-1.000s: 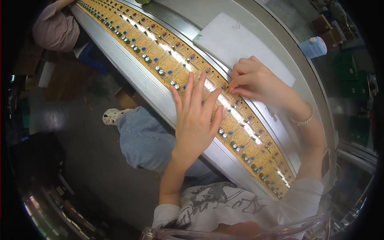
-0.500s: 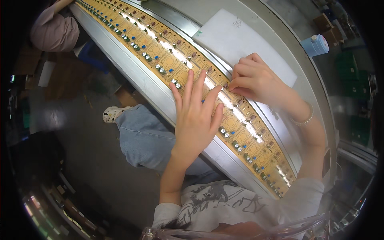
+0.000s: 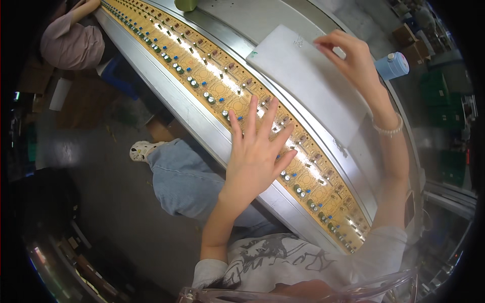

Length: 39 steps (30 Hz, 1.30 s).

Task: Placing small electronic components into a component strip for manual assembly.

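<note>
A long strip of tan circuit boards (image 3: 221, 90) runs diagonally along a metal rail, populated with round capacitors and small blue and brown parts. My left hand (image 3: 255, 159) lies over it, open, fingers spread across the board faces. Over the white foam sheet (image 3: 303, 76), right of the boards, my right hand (image 3: 351, 58) is raised with thumb and forefinger brought together. Anything between those fingertips is too small to make out. Just left of them sits a little heap of thin wire-like pieces (image 3: 298, 42) on the sheet.
Another small cluster of bits (image 3: 339, 147) lies near the sheet's lower end. A light blue bottle (image 3: 392, 65) stands beyond the bench at right, a green container (image 3: 186, 4) at the top. Another person (image 3: 73, 43) sits at the far left by the rail.
My right hand has left the board strip and moved up and right over the white sheet. My left hand stays on the boards, fingers a little more spread. The view has shifted slightly.
</note>
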{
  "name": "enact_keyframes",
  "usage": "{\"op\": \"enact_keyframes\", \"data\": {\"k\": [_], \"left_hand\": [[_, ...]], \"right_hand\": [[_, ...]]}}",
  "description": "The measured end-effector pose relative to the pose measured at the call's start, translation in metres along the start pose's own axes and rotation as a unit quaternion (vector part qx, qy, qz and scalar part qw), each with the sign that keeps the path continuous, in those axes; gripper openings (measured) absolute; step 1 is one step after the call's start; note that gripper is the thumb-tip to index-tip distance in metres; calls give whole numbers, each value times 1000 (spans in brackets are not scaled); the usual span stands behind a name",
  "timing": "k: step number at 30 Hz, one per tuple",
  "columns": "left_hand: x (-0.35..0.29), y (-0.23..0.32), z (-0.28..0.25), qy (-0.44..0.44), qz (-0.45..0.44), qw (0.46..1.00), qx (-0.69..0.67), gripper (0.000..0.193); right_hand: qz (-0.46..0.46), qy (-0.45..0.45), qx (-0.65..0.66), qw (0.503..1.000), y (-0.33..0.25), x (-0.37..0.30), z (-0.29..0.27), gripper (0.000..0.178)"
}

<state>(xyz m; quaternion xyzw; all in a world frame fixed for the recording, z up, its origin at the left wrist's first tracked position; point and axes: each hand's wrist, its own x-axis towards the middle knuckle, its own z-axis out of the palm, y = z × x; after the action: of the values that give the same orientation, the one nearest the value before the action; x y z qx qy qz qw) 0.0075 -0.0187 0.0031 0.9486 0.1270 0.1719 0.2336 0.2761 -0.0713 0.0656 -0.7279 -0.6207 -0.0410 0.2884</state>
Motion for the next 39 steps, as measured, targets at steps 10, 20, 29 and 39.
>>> {"op": "enact_keyframes", "data": {"k": [10, 20, 29, 39], "left_hand": [[0, -3, 1, 0, -2, 1000, -9, 41], [-1, -2, 1, -2, 2, 1000, -7, 41], [-3, -3, -1, 25, -10, 999, -45, 39], [-3, -5, 1, 94, -45, 994, -44, 39]], "right_hand": [[15, -38, -113, 993, 15, 25, 27, 11], [16, -63, -228, 971, 11, 31, 33, 7], [-84, -39, -35, 995, -24, 0, 10, 11], [-55, -182, 99, 977, -57, -36, 31, 4]]}}
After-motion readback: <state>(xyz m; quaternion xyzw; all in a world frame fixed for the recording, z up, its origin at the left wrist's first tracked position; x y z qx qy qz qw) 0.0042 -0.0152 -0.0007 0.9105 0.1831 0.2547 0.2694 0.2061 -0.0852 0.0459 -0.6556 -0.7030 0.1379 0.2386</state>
